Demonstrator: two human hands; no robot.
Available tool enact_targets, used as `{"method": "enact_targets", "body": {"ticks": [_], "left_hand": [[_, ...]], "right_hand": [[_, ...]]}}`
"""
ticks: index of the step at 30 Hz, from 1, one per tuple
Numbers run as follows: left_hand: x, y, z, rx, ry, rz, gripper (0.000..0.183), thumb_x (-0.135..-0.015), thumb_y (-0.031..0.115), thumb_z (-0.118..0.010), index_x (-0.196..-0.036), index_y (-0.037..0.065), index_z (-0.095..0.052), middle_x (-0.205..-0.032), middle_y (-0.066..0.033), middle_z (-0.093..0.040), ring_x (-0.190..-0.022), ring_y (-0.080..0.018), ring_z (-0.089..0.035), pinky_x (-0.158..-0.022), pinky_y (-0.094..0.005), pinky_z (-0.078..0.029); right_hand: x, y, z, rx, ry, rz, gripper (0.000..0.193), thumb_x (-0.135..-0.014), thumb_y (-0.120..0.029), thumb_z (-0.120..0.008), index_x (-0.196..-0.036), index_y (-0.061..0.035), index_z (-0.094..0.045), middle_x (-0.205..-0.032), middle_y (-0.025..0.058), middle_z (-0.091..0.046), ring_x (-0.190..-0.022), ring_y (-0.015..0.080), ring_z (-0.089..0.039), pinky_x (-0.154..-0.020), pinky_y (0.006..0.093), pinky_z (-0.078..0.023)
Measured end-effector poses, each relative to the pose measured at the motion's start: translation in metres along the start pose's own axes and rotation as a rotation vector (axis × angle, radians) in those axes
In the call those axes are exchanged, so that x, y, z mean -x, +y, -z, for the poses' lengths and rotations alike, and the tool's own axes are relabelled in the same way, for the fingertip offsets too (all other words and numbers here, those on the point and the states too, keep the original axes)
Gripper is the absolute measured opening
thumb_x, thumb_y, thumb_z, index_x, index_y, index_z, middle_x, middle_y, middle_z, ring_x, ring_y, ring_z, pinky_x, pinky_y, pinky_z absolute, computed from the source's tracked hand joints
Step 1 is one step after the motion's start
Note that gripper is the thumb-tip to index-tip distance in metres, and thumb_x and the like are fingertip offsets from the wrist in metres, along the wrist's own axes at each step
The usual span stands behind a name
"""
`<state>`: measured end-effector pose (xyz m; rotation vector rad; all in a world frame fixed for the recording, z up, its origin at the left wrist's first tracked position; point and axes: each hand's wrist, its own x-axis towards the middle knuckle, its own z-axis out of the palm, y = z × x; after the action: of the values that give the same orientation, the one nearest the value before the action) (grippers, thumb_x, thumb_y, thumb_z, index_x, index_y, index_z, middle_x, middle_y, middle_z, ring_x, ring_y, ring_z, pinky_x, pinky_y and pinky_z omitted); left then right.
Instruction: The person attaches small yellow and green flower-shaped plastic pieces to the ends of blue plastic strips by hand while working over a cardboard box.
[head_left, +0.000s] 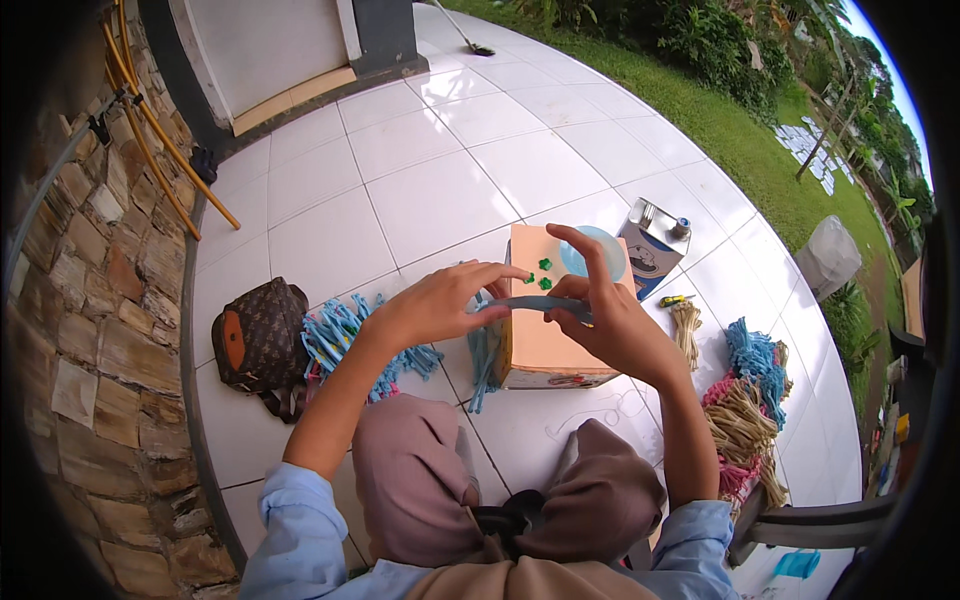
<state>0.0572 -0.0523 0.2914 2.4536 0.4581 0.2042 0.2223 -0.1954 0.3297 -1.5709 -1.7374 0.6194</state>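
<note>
Two hands, one strip. Left hand [440, 300] pinches one end of the grey-blue strip [535, 303] between thumb and fingers; right hand [622, 322] grips the other end, index finger raised. Strip is stretched sideways above the box [560, 352], one box, flat peach top.

On the box: three green pieces [545, 283] in view, close to the left index fingertip; one round bluish dish [612, 262] at the far right, partly behind the right fingers.

Around it: one metal can [655, 243] just beside the far right corner, one yellow-handled tool [678, 300], one small tan bundle [686, 330]. Further right, a pile of cord bundles [740, 415] in blue, tan and pink; strands too many to count. Left: one blue cord pile [335, 338], one brown bag [258, 335].

Room: knees crowd the box's near edge, cords its left side. Widest open stretch is the tiled floor [430, 220] beyond the box, bounded by stone wall [110, 350] left, grass [700, 150] right.
</note>
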Motion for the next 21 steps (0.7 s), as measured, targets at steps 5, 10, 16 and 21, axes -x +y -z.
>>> {"method": "enact_targets", "body": {"ticks": [5,10,16,21], "left_hand": [[-0.002,0.014,-0.018,0.275,0.178,-0.139,0.023,-0.089,0.028,-0.049,-0.097,0.006,-0.050,-0.075,-0.0053,-0.053,-0.076,-0.0168,-0.056,-0.074,-0.0304,-0.045],[0.010,0.033,-0.027,0.165,0.284,-0.066,0.013,-0.086,0.014,-0.055,-0.090,0.005,-0.047,-0.057,-0.0046,-0.046,-0.051,-0.0104,-0.044,-0.050,-0.0254,-0.036],[0.012,0.022,-0.037,0.131,0.340,-0.105,0.014,-0.086,0.015,-0.055,-0.093,0.005,-0.047,-0.061,-0.0059,-0.050,-0.051,-0.0106,-0.044,-0.049,-0.0266,-0.037],[0.007,0.011,-0.041,0.395,0.282,-0.065,0.020,-0.090,0.020,-0.050,-0.101,0.007,-0.041,-0.070,-0.0059,-0.056,-0.055,-0.0087,-0.044,-0.052,-0.0222,-0.039]], "right_hand": [[0.013,-0.011,0.027,0.104,0.171,-0.016,0.074,-0.074,-0.004,-0.065,-0.133,-0.0133,-0.022,-0.079,0.0133,-0.062,-0.081,0.0300,-0.062,-0.072,0.0356,-0.047],[0.023,0.015,0.016,-0.286,0.495,0.063,0.079,-0.068,0.007,-0.068,-0.132,-0.0116,-0.026,-0.085,0.0067,-0.058,-0.085,0.0140,-0.058,-0.072,0.0269,-0.052],[0.020,0.024,0.011,-0.522,0.567,0.129,0.075,-0.069,0.009,-0.065,-0.131,-0.0077,-0.026,-0.086,0.0066,-0.054,-0.085,0.0148,-0.057,-0.076,0.0279,-0.052],[0.019,0.026,0.012,-0.620,0.623,0.128,0.073,-0.072,0.006,-0.063,-0.131,-0.0068,-0.024,-0.085,0.0078,-0.054,-0.082,0.0142,-0.057,-0.072,0.0275,-0.052]]}}
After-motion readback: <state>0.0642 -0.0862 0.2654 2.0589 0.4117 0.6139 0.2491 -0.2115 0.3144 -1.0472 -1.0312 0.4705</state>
